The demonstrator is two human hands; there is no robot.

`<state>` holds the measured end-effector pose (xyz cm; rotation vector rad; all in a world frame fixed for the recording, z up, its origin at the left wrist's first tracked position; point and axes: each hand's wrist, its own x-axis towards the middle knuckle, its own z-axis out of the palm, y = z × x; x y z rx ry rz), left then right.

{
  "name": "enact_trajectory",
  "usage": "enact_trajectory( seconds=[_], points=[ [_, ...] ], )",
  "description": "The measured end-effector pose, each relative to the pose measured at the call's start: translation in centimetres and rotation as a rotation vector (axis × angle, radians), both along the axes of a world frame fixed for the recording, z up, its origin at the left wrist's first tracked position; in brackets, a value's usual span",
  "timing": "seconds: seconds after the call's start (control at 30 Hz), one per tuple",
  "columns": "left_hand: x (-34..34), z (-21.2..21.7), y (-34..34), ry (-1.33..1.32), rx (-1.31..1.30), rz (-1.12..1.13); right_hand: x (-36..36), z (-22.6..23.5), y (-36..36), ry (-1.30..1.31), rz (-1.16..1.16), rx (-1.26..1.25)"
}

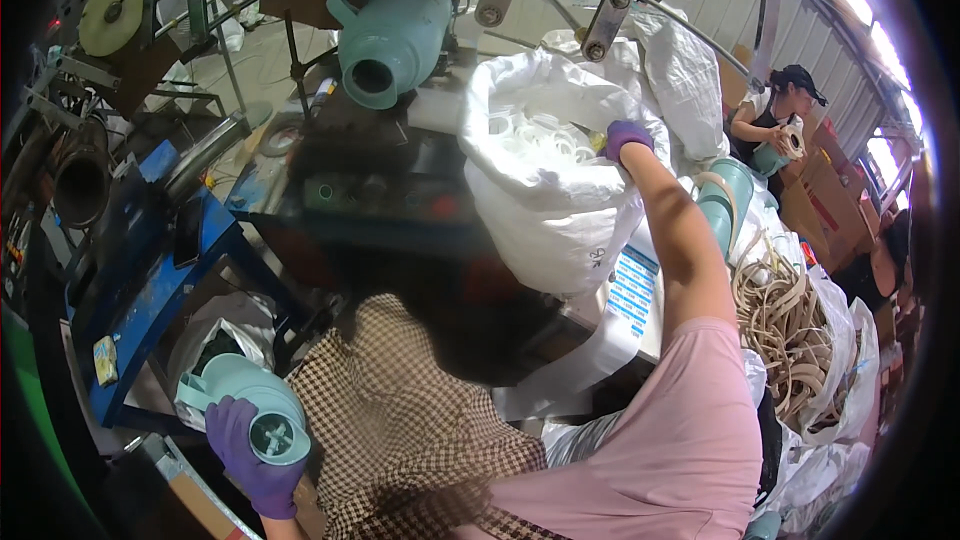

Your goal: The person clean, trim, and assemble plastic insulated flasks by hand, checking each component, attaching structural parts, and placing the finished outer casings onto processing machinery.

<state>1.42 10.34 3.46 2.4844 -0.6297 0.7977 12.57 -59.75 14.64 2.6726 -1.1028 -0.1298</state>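
At the lower left my left hand (248,445), in a purple glove, is closed around the mouth end of a teal plastic jug (245,380) with a side handle. Pale plastic pieces show inside the jug's round opening. My right hand (628,138), also gloved in purple, reaches over the rim of a large white woven sack (540,230). Its fingers are bent and partly hidden, with something small and yellowish at their tips. Translucent white plastic rings (545,140) fill the sack near those fingers.
Another teal jug (395,40) lies on the dark machine bench ahead. A blue metal stand (215,240) is on the left. To the right are a teal jug (725,202), a bag of beige strips (785,330) and a co-worker (775,120) holding a teal jug. Metal linkage arms (620,0) hang overhead.
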Motion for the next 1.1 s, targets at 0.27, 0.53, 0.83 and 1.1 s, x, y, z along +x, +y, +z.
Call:
enact_trajectory(
  seconds=[0.27,0.53,0.83,1.1],
  points=[
    [0.0,0.0,0.9,-0.078,-0.058,0.097,-0.1,-3.3,-3.5,-0.577,0.593,-0.454],
    [-0.7,-0.6,0.3,-0.116,-0.124,0.067,-10.3,2.1,19.7,-0.801,0.692,0.659],
    [-1.0,-1.7,-1.2,-0.219,0.014,-0.027,-13.9,-7.4,43.8,0.122,0.799,1.643],
    [-2.6,-2.0,-1.1,-0.158,0.078,0.027,-15.4,-11.5,45.6,0.756,-0.428,2.907]
  ],
)
